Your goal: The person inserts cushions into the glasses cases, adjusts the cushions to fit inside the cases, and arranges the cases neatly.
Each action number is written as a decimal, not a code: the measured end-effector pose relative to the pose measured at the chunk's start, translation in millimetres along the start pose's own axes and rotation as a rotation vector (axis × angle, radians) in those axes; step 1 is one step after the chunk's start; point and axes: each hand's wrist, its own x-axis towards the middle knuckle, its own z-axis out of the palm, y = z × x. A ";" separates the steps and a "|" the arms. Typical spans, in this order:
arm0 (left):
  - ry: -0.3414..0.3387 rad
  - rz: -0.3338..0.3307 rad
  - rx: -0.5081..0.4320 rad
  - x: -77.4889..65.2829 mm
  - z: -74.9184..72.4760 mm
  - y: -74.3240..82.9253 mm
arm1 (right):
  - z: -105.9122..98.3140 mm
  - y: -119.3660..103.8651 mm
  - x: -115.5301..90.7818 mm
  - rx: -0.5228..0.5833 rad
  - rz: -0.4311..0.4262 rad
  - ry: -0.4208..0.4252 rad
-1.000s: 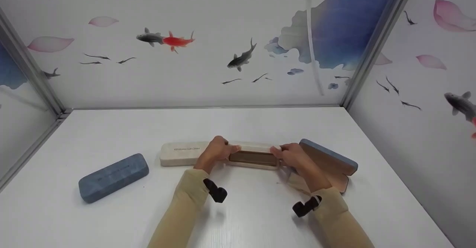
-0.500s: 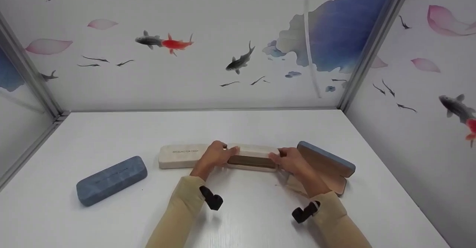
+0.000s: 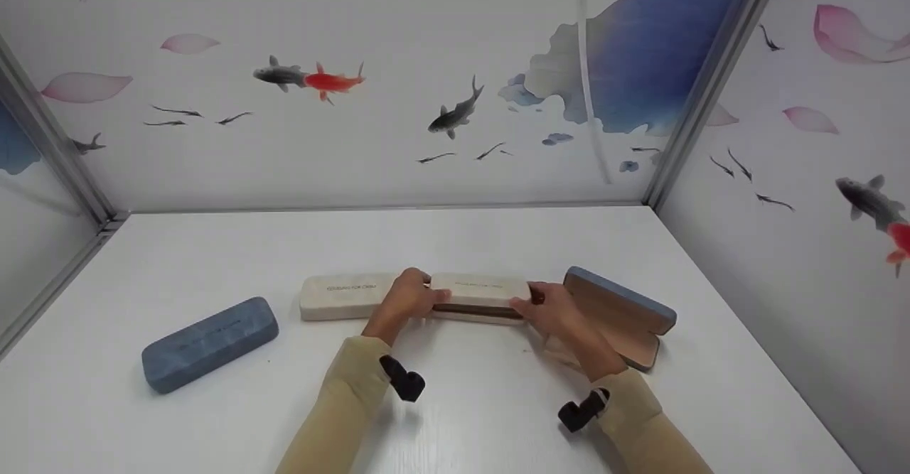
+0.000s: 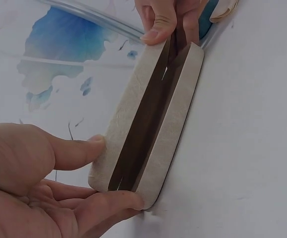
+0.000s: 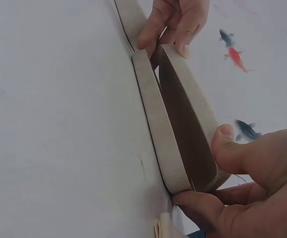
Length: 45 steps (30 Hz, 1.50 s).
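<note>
A cream glasses case (image 3: 480,286) lies at the middle of the table, its lid partly raised over a brown interior. My left hand (image 3: 411,295) grips its left end, thumb on the lid's front edge and fingers at the base, as the left wrist view shows. At the other end my right hand (image 3: 553,310) holds it the same way, thumb (image 5: 225,144) against the lid and a finger low on the base. A second cream glasses case (image 3: 345,296), closed and printed with small lettering, sits just left, partly hidden behind my left hand.
A closed blue glasses case (image 3: 210,345) lies slanted at the left. On the right, an open blue glasses case (image 3: 625,318) with a tan lining stands beside my right forearm, a pale cloth (image 3: 561,353) next to it. Printed panels enclose the table's back and sides.
The lid of the cream case has swung down toward its base, narrowing the gap and bringing its printed top into view. Both hands keep their hold on the ends.
</note>
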 end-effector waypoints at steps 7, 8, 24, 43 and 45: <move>0.012 0.005 -0.007 -1.7 -0.6 -1.5 | 1.9 -3.9 -0.7 -0.007 0.026 -0.027; 0.014 0.009 -0.004 -1.3 -0.2 -1.9 | 2.0 -4.0 -0.8 -0.010 0.028 -0.028; 0.011 0.005 0.025 -0.7 0.6 -1.9 | 4.3 -5.0 -1.7 0.002 0.059 -0.019; 0.022 0.033 -0.095 -5.7 4.1 -2.8 | 4.6 -16.7 -5.1 -0.019 0.105 -0.064; 0.015 0.002 -0.154 -7.8 2.2 -2.6 | 1.4 -18.1 -6.7 -0.014 0.110 -0.070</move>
